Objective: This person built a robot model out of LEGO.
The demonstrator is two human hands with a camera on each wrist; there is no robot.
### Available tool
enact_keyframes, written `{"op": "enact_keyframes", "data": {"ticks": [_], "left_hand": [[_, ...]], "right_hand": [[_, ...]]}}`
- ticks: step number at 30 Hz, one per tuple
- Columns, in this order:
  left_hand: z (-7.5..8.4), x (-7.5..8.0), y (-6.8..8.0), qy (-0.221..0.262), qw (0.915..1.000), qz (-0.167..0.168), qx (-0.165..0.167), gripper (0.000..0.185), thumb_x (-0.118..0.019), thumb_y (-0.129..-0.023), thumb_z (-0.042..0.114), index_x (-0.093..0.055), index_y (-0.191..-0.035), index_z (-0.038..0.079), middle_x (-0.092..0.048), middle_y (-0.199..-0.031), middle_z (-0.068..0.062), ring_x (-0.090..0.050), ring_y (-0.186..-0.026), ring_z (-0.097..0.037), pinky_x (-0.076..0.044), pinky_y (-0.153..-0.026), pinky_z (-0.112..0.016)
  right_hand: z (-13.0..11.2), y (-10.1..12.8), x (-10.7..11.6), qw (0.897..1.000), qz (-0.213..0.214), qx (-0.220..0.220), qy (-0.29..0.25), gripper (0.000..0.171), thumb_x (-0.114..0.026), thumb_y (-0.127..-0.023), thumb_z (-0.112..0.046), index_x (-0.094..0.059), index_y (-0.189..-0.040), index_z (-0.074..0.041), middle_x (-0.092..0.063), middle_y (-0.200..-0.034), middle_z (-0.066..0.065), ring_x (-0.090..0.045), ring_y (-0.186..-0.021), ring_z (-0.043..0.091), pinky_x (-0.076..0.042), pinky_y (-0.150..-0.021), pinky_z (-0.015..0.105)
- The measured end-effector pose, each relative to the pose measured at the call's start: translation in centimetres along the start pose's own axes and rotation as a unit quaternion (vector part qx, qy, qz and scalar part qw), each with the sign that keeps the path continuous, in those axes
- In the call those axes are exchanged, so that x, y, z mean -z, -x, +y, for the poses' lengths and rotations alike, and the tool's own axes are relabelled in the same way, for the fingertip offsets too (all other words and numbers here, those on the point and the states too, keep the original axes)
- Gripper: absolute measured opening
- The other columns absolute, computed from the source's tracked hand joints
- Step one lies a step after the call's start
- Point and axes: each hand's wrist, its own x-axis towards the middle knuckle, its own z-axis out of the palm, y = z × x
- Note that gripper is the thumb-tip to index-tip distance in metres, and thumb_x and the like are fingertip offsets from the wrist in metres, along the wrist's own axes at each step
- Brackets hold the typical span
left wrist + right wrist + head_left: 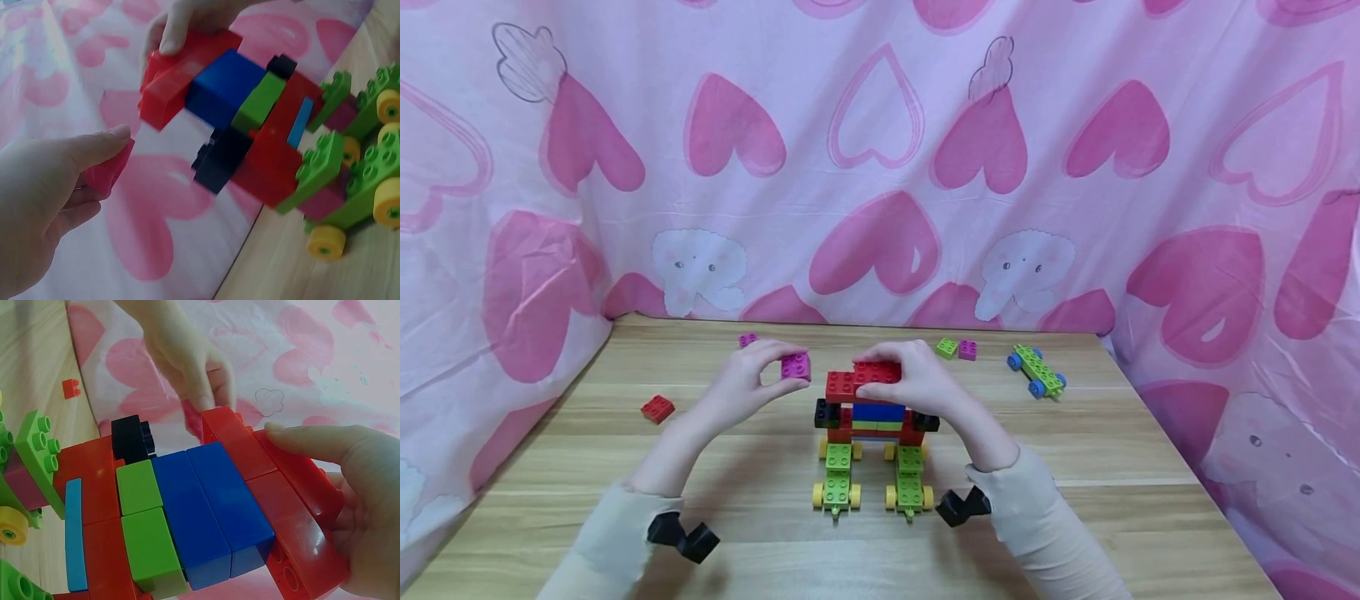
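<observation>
The block model [872, 417] stood on the wooden table [1075, 500], a stack of glossy studded plastic: red bricks on top, blue and green under them, black bricks poking out at each side, and two green wheeled bases with yellow wheels at the foot. The right hand [917, 379] lay over the model's top, fingers curled round the red brick [868, 379] there. The left hand [745, 383] hovered just left of the model's top, pinching a magenta brick [795, 366] between thumb and fingertips, close to the red brick but apart from it.

The head view gave the whole layout. The left wrist view showed the model tilted in the frame, with the magenta brick [109, 169] half hidden behind the thumb of the left hand [44, 212] and the right hand's fingers [178, 28] on the red brick [181, 75]; a thin light-blue strip on the model's side showed there too. The right wrist view came in close on the smooth faces of the blue and green bricks and showed the right hand [350, 506] pressed along the red brick [275, 487], thumb on its upper edge.

Left of the model lay a loose red block [657, 408]. Behind the model lay a small purple block [747, 340], and to its right rear a green and a magenta block [957, 349] side by side, then a green cart [1037, 372] with blue wheels. Pink heart-print cloth [880, 150], creased and soft, hung round the table.
</observation>
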Motion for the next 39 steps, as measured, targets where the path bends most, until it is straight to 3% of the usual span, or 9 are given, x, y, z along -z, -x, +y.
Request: {"op": "enact_keyframes", "data": {"ticks": [9,19,27,39], "left_hand": [[1.8,-0.2,-0.4,0.01,0.9997,-0.003,-0.02,0.043,-0.079,-0.082,0.018,-0.067,-0.121,0.006,-0.069,-0.116,-0.01,-0.064,-0.101,-0.023,-0.057,-0.087,-0.045],[2.8,-0.5,-0.6,0.01,0.9974,0.003,-0.072,0.043,-0.081,-0.079,0.016,-0.068,-0.119,0.005,-0.07,-0.113,-0.009,-0.065,-0.107,-0.025,-0.057,-0.089,-0.043],[3.2,-0.8,-0.5,0.014,0.9979,-0.002,-0.063,0.043,-0.081,-0.079,0.017,-0.068,-0.119,0.004,-0.07,-0.113,-0.01,-0.064,-0.108,-0.026,-0.056,-0.09,-0.044],[3.2,-1.1,-0.7,0.012,0.9968,0.002,-0.079,0.043,-0.082,-0.079,0.016,-0.068,-0.118,0.003,-0.071,-0.112,-0.01,-0.064,-0.107,-0.026,-0.056,-0.089,-0.043]], "right_hand": [[0.1,0.0,0.1,1.0,0.001,0.015,0.001,0.04,-0.076,-0.085,-0.026,-0.068,-0.122,-0.011,-0.071,-0.117,0.005,-0.063,-0.106,0.02,-0.052,-0.094,0.04],[0.1,0.0,0.1,1.0,0.006,0.024,-0.004,0.04,-0.077,-0.085,-0.025,-0.069,-0.12,-0.01,-0.072,-0.114,0.005,-0.064,-0.1,0.018,-0.054,-0.087,0.035],[0.2,0.0,0.1,0.999,0.006,0.031,-0.005,0.04,-0.077,-0.084,-0.025,-0.069,-0.12,-0.01,-0.072,-0.113,0.006,-0.064,-0.097,0.017,-0.054,-0.082,0.03],[0.3,0.0,0.0,1.0,0.005,0.03,-0.006,0.039,-0.077,-0.085,-0.025,-0.069,-0.12,-0.009,-0.072,-0.113,0.006,-0.065,-0.098,0.018,-0.054,-0.083,0.029]]}}
